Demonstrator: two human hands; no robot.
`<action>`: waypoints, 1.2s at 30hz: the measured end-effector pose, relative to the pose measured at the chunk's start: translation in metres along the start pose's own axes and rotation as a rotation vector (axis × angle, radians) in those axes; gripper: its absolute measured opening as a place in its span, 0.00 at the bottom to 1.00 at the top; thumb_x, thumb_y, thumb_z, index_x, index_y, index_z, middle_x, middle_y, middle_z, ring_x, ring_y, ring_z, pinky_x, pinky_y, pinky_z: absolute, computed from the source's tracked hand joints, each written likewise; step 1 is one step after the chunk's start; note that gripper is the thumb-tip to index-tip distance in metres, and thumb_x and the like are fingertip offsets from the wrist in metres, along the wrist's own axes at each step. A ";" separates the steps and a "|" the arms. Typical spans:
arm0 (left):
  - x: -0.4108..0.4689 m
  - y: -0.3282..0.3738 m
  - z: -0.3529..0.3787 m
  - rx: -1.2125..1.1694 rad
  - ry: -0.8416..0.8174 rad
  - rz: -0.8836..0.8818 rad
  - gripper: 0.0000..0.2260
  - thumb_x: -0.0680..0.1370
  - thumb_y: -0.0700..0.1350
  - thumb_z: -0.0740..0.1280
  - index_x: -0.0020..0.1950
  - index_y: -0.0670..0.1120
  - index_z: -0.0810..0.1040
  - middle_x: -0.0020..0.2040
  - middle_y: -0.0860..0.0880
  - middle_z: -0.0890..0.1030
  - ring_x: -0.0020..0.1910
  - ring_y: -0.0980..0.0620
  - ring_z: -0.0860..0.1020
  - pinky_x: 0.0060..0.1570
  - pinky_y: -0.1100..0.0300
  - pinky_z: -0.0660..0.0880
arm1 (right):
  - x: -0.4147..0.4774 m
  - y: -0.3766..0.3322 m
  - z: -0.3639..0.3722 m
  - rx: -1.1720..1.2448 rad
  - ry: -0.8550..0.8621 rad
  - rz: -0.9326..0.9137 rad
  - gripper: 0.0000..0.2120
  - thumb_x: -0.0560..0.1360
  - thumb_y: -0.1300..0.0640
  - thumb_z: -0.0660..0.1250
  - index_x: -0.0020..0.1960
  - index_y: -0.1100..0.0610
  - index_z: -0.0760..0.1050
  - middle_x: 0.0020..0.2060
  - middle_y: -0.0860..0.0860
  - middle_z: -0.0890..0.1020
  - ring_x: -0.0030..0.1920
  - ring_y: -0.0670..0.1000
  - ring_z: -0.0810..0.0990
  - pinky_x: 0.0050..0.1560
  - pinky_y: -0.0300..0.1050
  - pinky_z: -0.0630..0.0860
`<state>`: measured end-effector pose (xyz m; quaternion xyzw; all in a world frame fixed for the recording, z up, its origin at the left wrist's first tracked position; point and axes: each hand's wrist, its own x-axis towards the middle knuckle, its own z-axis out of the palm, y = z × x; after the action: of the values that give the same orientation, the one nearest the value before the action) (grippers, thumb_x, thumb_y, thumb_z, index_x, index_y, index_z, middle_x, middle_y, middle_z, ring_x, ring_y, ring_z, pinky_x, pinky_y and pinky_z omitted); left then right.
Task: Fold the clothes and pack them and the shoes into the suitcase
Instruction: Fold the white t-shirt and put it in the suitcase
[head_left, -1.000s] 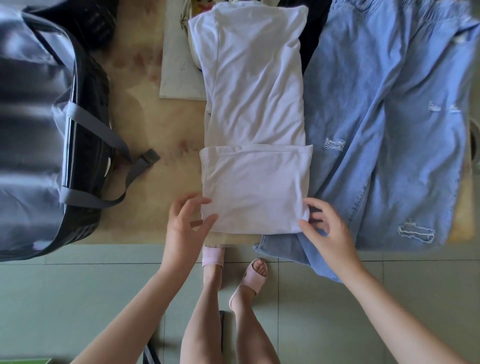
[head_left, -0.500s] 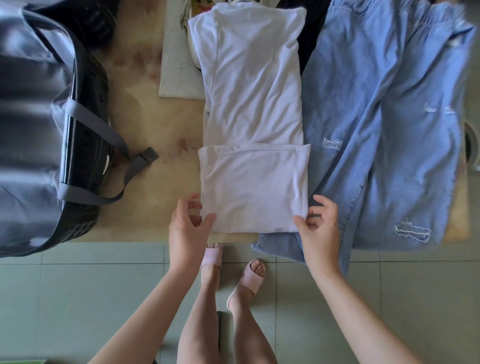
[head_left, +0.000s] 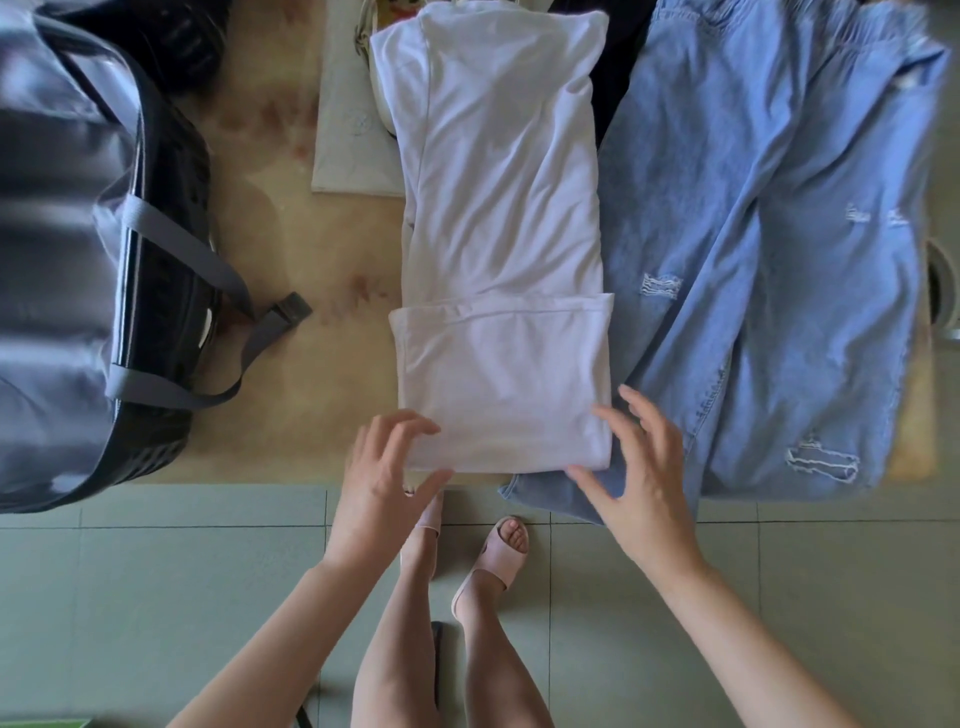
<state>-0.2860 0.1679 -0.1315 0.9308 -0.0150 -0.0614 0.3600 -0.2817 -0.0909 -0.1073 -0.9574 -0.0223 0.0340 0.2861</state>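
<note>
A white garment (head_left: 498, 218) lies lengthwise on the tan table (head_left: 291, 374), folded into a narrow strip with its near end turned up over itself. My left hand (head_left: 382, 467) rests at the near left corner of that fold, fingers spread over the edge, thumb under it. My right hand (head_left: 636, 462) is at the near right corner, fingers apart, thumb by the fold's lower edge. Light blue ripped jeans (head_left: 769, 249) lie spread out to the right, partly under the white garment. The open dark suitcase (head_left: 104, 249) with grey straps sits at the left.
A pale flat bag (head_left: 353, 130) and a shoe (head_left: 376, 62) lie at the back behind the white garment, with a dark cloth (head_left: 618, 57) beside them. The table's near edge meets a green tiled floor (head_left: 156, 597). My legs in pink slippers stand below.
My right hand has opened and shifted up along the fold's right corner. My left hand has spread its fingers over the left corner. The garment has not moved.
</note>
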 end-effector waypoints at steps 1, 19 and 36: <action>-0.001 -0.003 0.001 0.048 -0.061 0.057 0.22 0.66 0.42 0.79 0.56 0.49 0.75 0.56 0.52 0.74 0.53 0.50 0.72 0.53 0.62 0.64 | -0.001 0.004 0.002 -0.058 -0.060 -0.081 0.31 0.65 0.58 0.78 0.65 0.54 0.71 0.68 0.55 0.67 0.66 0.55 0.67 0.69 0.43 0.61; 0.071 0.027 -0.043 -0.165 0.183 -0.035 0.10 0.77 0.49 0.62 0.51 0.44 0.76 0.41 0.60 0.78 0.37 0.57 0.71 0.44 0.71 0.69 | 0.078 -0.020 -0.027 0.290 0.113 -0.054 0.10 0.77 0.56 0.55 0.51 0.55 0.75 0.48 0.43 0.79 0.56 0.54 0.76 0.68 0.58 0.64; 0.229 0.025 -0.054 -0.434 0.140 -0.463 0.26 0.77 0.52 0.68 0.71 0.45 0.64 0.56 0.53 0.74 0.50 0.59 0.75 0.39 0.74 0.71 | 0.256 -0.034 -0.014 0.540 0.074 0.466 0.25 0.80 0.49 0.61 0.71 0.61 0.61 0.46 0.44 0.72 0.45 0.37 0.73 0.44 0.23 0.67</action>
<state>-0.0518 0.1688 -0.0991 0.8130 0.2353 -0.0794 0.5266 -0.0260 -0.0541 -0.0907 -0.8272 0.2166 0.0683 0.5140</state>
